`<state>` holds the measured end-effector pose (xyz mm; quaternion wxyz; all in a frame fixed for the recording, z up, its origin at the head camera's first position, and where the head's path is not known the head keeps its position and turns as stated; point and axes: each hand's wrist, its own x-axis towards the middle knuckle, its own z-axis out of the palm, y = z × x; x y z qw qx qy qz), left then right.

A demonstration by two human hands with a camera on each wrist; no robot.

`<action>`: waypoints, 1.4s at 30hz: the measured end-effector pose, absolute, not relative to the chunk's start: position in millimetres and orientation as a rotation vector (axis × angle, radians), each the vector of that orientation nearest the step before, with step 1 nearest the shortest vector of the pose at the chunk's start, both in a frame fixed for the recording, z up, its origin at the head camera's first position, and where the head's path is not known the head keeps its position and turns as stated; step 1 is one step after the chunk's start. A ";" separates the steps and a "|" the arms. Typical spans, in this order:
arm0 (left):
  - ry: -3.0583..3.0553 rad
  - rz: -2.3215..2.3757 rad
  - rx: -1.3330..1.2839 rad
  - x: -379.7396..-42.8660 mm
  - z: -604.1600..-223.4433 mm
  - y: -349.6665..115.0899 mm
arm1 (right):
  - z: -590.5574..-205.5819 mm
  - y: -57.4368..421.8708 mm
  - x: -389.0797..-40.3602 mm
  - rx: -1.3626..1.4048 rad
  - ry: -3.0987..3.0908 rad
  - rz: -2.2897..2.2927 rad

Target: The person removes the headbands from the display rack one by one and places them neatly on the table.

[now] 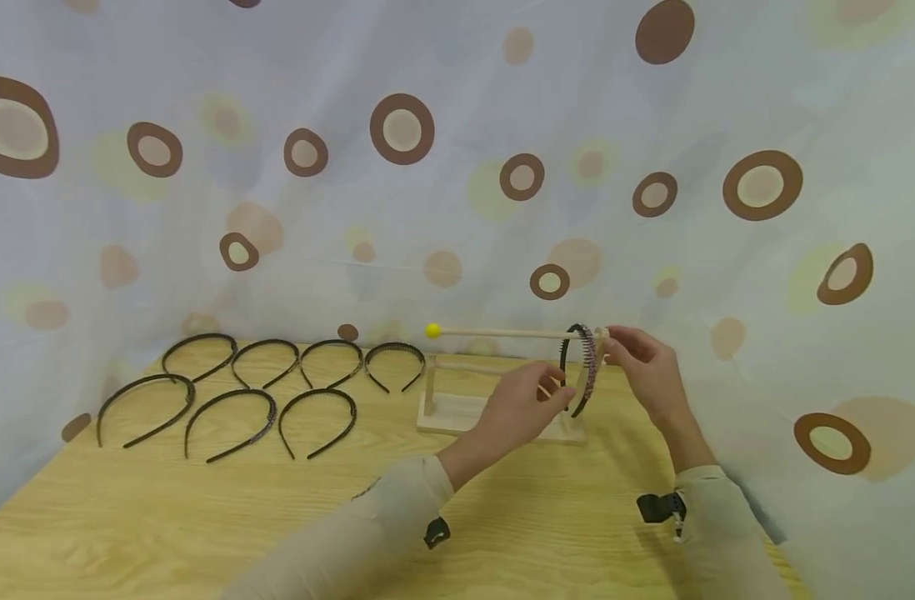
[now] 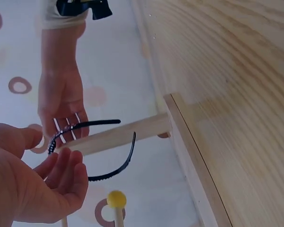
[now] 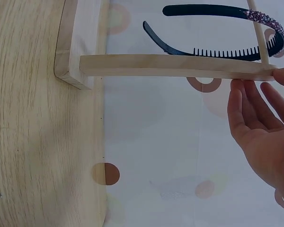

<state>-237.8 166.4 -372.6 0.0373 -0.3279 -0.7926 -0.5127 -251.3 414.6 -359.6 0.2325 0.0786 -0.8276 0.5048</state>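
A black toothed headband (image 1: 590, 371) with sparkly pinkish trim hangs on the upper rod (image 1: 502, 333) of a wooden stand (image 1: 446, 414), close to the right post. My left hand (image 1: 519, 402) is beside the headband's lower part, its fingers loosely bent with a gap to the thumb. In the left wrist view that hand (image 2: 42, 184) pinches nothing. With thumb and fingers, my right hand (image 1: 648, 375) holds the top of the right post (image 3: 170, 66). The headband's two ends (image 3: 173, 10) point down toward the base.
Several black headbands stand on the wooden table (image 1: 352, 517) to the left, in a back row (image 1: 330, 342) and a front row (image 1: 232, 393). A yellow ball (image 1: 432, 331) caps the rod's left end. Behind everything hangs a spotted curtain (image 1: 457, 217).
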 end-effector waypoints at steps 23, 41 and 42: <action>-2.265 -1.809 -0.473 -218.9 -389.7 237.8 | -360.9 415.7 -252.9 0.202 -2.273 1.383; -2.248 -1.719 -0.463 -226.2 -389.3 234.5 | -360.5 414.1 -254.1 0.183 -2.281 1.358; -2.238 -1.718 -0.471 -226.3 -389.4 234.1 | -360.9 414.2 -254.1 0.180 -2.283 1.355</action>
